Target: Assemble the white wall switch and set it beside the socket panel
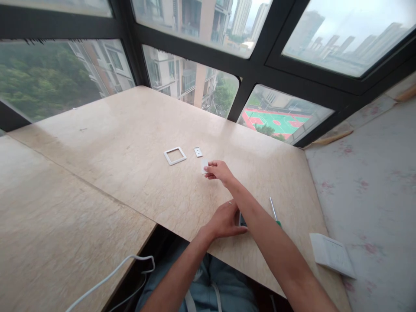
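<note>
My right hand (218, 170) reaches out over the beige stone table (130, 143) and pinches a small white square plate (204, 166) at the table surface. Just beyond it lie a white square frame (175, 155) and a tiny white part (198, 151). My left hand (224, 221) rests near the table's front edge, fingers curled round a small object (239, 218) that my right forearm partly hides. A screwdriver (274, 212) with a green handle lies to the right of my right forearm.
A white box (331, 253) sits at the table's right front corner beside a floral cushion (373, 186). A white cable (110, 275) hangs below the table's front edge. Large windows with dark frames (253, 69) close off the far side.
</note>
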Available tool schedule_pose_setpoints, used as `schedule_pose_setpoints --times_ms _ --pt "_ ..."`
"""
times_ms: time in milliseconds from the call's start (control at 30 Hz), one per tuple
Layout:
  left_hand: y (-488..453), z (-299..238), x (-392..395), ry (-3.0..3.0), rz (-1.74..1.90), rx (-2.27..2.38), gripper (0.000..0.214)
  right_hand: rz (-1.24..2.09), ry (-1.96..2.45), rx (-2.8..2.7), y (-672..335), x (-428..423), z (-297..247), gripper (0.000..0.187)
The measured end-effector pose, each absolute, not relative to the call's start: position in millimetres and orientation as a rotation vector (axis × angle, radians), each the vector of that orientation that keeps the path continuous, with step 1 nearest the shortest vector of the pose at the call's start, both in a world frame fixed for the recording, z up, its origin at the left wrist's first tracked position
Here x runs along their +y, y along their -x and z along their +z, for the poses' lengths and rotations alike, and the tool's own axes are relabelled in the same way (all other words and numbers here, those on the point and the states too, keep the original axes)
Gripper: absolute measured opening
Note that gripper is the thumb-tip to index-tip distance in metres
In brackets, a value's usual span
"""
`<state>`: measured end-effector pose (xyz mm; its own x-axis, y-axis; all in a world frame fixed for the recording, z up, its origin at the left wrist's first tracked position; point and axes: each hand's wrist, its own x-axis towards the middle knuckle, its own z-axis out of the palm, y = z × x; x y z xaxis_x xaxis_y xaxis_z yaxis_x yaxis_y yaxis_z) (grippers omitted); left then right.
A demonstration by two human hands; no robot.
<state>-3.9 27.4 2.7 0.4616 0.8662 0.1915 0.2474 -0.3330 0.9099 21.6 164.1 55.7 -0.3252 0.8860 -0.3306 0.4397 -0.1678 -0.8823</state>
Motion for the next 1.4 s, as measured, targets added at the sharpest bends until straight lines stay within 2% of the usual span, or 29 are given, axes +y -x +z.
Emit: schedule_pose_setpoints --times_ms 33,167,267,367,467,600,800,933,1167,1400 --pt "3.4 1.4 28.1 -1.848 0.888 0.926 0.07 1.581 1.453 -1.605 -27.8 161.9 58.4 0.005" --pt "-0.6 -0.8 27.1 -1.993 0.836 0.946 0.091 1.805 1.212 -1.293 -53.1 150.4 70.1 0.024" --pt "-4.5 -1.1 25.0 -2.052 0.841 0.993 0.091 1.869 1.081 -1.123 -71.8 138.5 76.6 0.034" --pt "-6.3 -1.8 25.0 -2.042 0.881 1.018 0.078 1.871 1.007 -0.995 -89.2 123.3 81.4 0.039" --pt "-4.5 -2.4 25.6 -2.007 0.905 1.0 0.072 1.881 0.905 -0.854 -107.0 105.8 87.8 0.042" --pt "0.7 -5.0 23.0 -1.991 0.952 0.936 0.093 1.851 0.863 -0.782 -132.8 81.7 99.6 0.036" --pt "5.7 -11.4 17.8 -2.043 1.017 0.978 0.11 1.699 0.994 -0.802 -167.6 44.3 107.2 0.034" --pt "7.0 -11.9 17.2 -2.073 1.04 0.96 0.109 1.621 1.057 -0.736 -185.2 17.4 98.1 0.028" --pt "8.5 -12.0 14.4 -2.165 1.081 0.924 0.098 1.371 1.173 -0.599 -205.4 -18.8 74.2 0.04" --pt "7.8 -13.8 14.1 -2.218 1.066 0.978 0.098 1.442 1.164 -0.426 -209.2 -34.3 64.5 0.047"
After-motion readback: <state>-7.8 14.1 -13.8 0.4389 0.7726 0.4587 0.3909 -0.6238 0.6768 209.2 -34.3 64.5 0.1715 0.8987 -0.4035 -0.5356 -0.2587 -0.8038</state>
